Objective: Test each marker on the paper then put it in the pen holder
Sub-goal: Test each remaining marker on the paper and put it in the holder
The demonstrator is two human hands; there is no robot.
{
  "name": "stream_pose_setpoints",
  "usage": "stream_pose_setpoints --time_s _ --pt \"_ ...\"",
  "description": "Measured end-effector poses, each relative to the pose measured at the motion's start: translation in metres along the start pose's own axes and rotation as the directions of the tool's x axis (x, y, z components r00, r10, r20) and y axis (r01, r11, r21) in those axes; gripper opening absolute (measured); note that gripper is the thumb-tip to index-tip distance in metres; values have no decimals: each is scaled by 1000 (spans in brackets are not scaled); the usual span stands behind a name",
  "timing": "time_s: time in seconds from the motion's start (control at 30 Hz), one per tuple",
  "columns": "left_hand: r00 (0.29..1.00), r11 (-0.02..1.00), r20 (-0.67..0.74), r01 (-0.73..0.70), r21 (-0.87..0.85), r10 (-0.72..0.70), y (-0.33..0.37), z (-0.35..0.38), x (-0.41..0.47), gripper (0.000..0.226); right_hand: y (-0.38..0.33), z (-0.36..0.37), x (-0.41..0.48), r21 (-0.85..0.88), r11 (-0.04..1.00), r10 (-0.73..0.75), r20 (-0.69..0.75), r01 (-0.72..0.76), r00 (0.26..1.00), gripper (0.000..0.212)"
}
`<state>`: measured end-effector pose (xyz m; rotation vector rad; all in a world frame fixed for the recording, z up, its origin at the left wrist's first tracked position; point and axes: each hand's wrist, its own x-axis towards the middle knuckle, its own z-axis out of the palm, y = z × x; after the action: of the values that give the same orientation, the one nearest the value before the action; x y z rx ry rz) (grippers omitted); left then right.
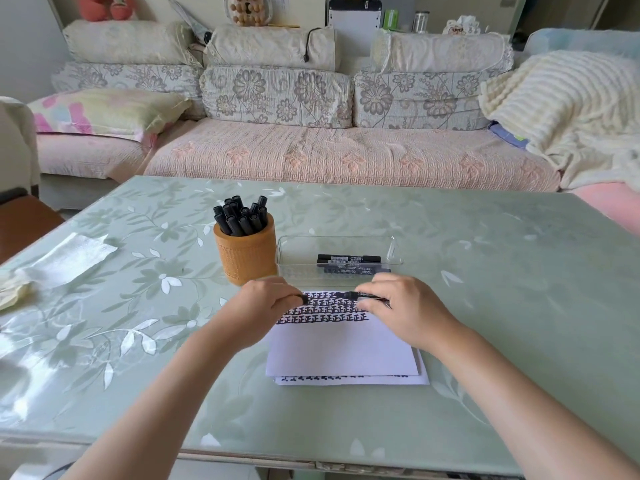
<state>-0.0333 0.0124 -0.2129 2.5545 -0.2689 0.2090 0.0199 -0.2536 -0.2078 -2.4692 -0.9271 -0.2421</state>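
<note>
My right hand (401,306) grips a black marker (363,296) lying level over the top of the paper (343,348), its bare tip pointing left. My left hand (266,306) pinches a small black cap (304,299) just left of that tip, a short gap apart. The white paper bears rows of black test marks along its top edge. An orange pen holder (246,254) stands behind my left hand, filled with several black markers. A clear plastic tray (391,247) to its right holds two black markers (349,263).
More sheets lie stacked under the top paper. A crumpled white tissue (65,258) lies at the table's left. A sofa with cushions runs behind the green floral table (502,271). The table's near edge is below my forearms.
</note>
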Motion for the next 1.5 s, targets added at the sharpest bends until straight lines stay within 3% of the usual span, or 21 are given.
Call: stream_pose_setpoints --time_s 0.23,0.33,0.47,0.57,0.77,0.87,0.97,1.07,1.23,1.5 --pt "951 933 -208 275 231 -229 -32 -2 -7 18 4 15 -2 97 990 91 79 -99 993 35" --pt "939 914 -258 298 275 -228 -34 3 -7 27 0 14 -2 123 986 99 73 -108 992 43" --pt "924 907 -308 317 277 -229 -33 12 -2 17 -2 9 -4 186 978 93 38 -99 995 27" --pt "923 914 -317 307 267 -218 -35 13 0 19 0 8 -5 255 964 87 -19 -79 996 30" --pt "907 961 -420 98 260 21 -13 12 5 16 8 2 -9 351 926 145 11 -140 989 67" --pt "910 967 -376 -88 239 176 11 23 3 14 10 2 -13 414 902 143 -14 -124 990 42" --pt "911 947 -304 -208 243 278 36 39 -1 13 9 1 -16 560 805 251 -22 -196 968 13" --pt "916 932 -224 -283 225 332 51 56 -6 17 11 2 -18 672 688 346 28 -274 938 21" --pt "931 916 -121 -307 257 346 54 74 -13 27 11 15 -18 702 594 458 106 -392 883 14" --pt "959 931 -59 -251 266 276 51 83 -18 30 22 23 -17 583 701 479 43 -411 877 27"
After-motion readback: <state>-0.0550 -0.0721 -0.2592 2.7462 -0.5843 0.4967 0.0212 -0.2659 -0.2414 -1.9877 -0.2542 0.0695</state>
